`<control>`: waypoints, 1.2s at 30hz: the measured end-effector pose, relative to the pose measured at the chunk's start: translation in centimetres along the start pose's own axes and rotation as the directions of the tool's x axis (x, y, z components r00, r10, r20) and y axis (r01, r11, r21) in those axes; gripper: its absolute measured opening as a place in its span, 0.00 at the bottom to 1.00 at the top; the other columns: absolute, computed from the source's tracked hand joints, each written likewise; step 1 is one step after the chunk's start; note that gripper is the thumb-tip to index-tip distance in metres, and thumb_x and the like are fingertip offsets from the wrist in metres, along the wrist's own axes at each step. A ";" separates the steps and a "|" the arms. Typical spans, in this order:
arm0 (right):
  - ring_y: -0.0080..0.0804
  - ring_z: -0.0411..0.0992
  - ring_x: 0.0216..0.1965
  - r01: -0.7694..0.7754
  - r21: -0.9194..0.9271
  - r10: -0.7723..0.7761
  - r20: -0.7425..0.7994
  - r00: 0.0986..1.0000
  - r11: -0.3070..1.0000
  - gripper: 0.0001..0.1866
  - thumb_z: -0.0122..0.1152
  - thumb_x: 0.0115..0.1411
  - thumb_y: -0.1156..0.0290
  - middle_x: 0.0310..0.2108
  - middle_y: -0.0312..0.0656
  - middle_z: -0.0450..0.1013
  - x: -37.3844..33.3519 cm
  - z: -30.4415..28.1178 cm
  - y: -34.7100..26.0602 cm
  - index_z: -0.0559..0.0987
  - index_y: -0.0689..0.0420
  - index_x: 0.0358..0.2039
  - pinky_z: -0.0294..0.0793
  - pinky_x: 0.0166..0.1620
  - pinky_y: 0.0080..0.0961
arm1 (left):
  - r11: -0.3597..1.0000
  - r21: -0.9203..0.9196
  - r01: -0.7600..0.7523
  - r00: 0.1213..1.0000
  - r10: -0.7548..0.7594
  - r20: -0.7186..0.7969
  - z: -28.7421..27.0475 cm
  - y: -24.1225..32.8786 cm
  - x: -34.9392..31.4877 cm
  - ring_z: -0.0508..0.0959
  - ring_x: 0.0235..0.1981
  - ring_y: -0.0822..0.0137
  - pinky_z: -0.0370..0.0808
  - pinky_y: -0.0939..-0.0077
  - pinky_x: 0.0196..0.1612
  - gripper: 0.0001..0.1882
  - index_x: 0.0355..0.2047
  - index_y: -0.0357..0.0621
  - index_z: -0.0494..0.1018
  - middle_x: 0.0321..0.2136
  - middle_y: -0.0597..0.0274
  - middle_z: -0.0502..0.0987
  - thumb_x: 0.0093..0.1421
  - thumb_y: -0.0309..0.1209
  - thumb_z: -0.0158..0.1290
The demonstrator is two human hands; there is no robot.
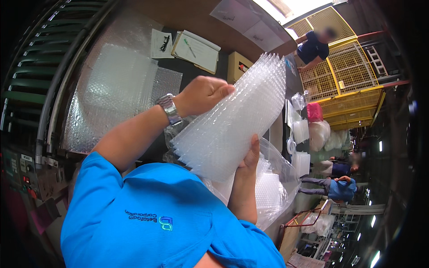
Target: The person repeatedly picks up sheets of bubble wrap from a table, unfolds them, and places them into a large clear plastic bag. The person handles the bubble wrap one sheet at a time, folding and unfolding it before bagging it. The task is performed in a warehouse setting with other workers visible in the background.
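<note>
Eyeglasses (165, 43) lie on paper (157, 50) beside a clipboard (177, 43) with a green pen (189, 47); yellow mesh fencing (322, 80) stands beyond.

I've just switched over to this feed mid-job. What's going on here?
A person in a bright blue shirt is handling a thick stack of clear bubble-wrap pieces. The right hand holds it with the thumb on the near face. The left hand, with a silver metal wristwatch, is curled at the stack's left edge; whether it grips a piece is unclear. Clear plastic film surrounds more bubble wrap beside the right forearm.
</note>
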State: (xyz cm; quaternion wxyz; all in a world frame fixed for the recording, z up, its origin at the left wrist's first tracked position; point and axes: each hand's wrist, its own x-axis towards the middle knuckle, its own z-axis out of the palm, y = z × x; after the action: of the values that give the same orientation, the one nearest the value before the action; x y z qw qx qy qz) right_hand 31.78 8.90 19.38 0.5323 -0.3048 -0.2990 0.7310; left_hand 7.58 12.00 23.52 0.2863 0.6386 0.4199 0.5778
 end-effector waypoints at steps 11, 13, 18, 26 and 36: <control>0.39 0.67 0.43 -0.008 0.023 0.008 -0.009 1.000 1.000 0.34 0.62 0.46 0.60 0.44 0.48 0.65 -0.7 -1.2 -0.4 0.61 0.63 0.49 0.70 0.44 0.33 | 0.938 -0.308 0.158 0.913 -0.257 -0.316 -1.0 -2.1 0.1 0.65 0.16 0.78 0.64 0.77 0.20 0.22 0.20 0.41 0.68 0.12 0.68 0.64 0.56 0.48 0.45; 0.39 0.67 0.42 -0.013 0.008 0.013 0.011 1.000 1.000 0.34 0.63 0.46 0.59 0.44 0.47 0.65 -0.6 -0.9 -0.1 0.61 0.63 0.49 0.70 0.43 0.33 | 0.963 -0.236 0.129 0.990 -0.141 -0.032 0.1 -2.0 -1.0 0.65 0.16 0.76 0.65 0.77 0.20 0.22 0.20 0.41 0.69 0.11 0.65 0.65 0.56 0.48 0.45; 0.39 0.66 0.44 0.019 -0.046 -0.020 -0.011 1.000 0.999 0.35 0.63 0.45 0.59 0.44 0.47 0.65 -0.7 -0.8 0.1 0.61 0.63 0.50 0.70 0.44 0.32 | 0.986 0.162 0.031 0.993 -0.012 -0.117 0.3 -1.4 -1.5 0.64 0.14 0.72 0.64 0.75 0.20 0.22 0.20 0.38 0.69 0.11 0.58 0.66 0.57 0.46 0.45; 0.40 0.66 0.43 -0.012 0.069 0.014 -0.035 0.999 0.998 0.34 0.62 0.46 0.60 0.45 0.48 0.65 -1.4 -1.1 -1.0 0.61 0.62 0.50 0.70 0.44 0.32 | 0.896 -0.332 0.294 0.902 -0.375 -0.214 -1.4 -1.1 -1.3 0.59 0.15 0.80 0.60 0.83 0.19 0.21 0.17 0.41 0.66 0.12 0.72 0.62 0.56 0.46 0.47; 0.41 0.64 0.45 0.096 -0.073 -0.102 -0.075 0.992 0.993 0.38 0.63 0.44 0.56 0.46 0.47 0.63 -0.5 -1.5 -0.9 0.60 0.61 0.51 0.67 0.46 0.34 | 0.934 -0.237 0.266 0.888 -0.333 -0.317 -0.4 -2.9 -3.7 0.60 0.17 0.79 0.59 0.78 0.19 0.22 0.15 0.42 0.65 0.13 0.70 0.61 0.57 0.47 0.45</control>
State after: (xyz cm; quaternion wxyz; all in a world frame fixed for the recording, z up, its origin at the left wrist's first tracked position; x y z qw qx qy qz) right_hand 33.58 8.86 19.20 0.5683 -0.3363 -0.3180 0.6803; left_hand 6.65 10.15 19.34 0.3510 0.4222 0.5019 0.6683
